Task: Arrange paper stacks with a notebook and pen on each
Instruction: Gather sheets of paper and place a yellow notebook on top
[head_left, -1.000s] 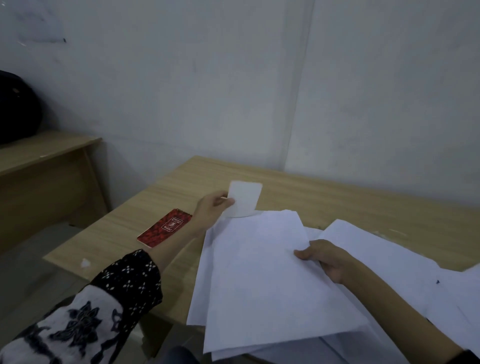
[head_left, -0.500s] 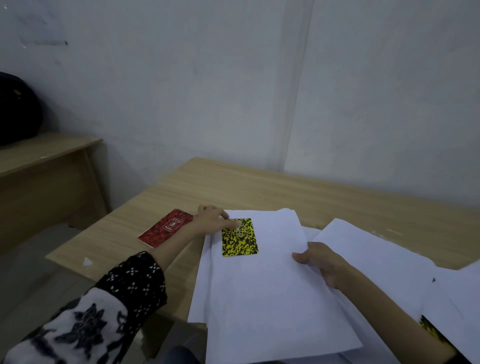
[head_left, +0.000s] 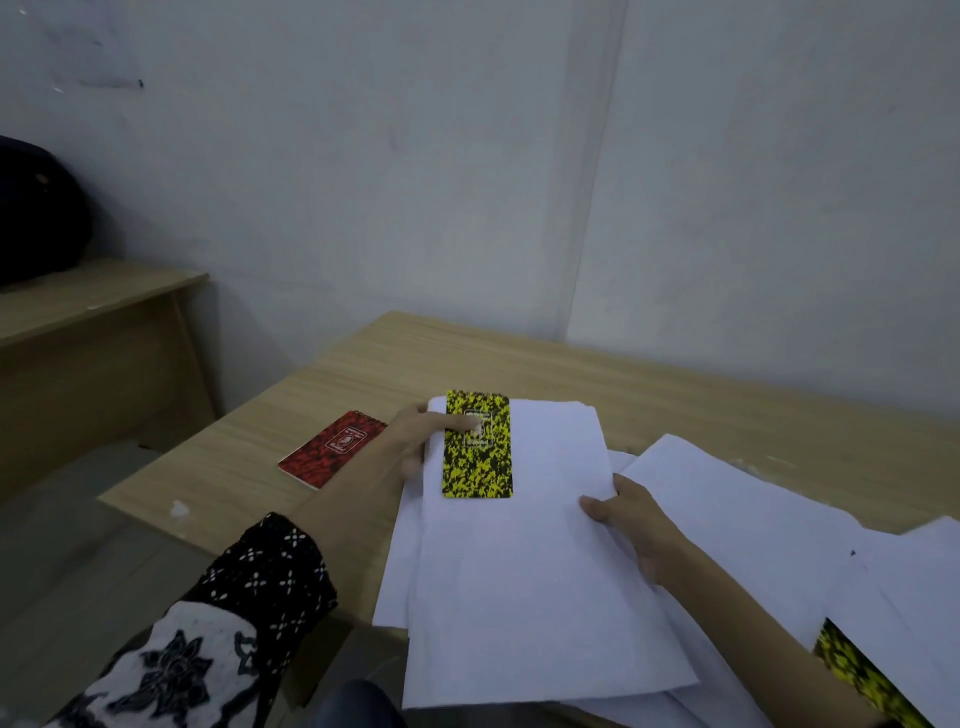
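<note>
Left hand (head_left: 415, 441) flat, fingers spread, index pressing yellow notebook (head_left: 478, 444) onto top-left of paper stack (head_left: 519, 571). Right hand (head_left: 631, 525) open, palm down on stack's right edge, grasping nothing. Red notebook (head_left: 332, 449) lies on desk (head_left: 675, 384) left of stack. Possibly second yellow notebook (head_left: 862, 675) bottom right, mostly hidden.

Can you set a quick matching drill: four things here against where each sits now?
1 yellow notebook
2 red notebook
3 right hand
4 black bag

A on the side desk
B bare table, left of the papers
C right edge of the paper stack
D far end of the paper stack, under the left hand

1-D, 2-B, 3-C, 4-A
</note>
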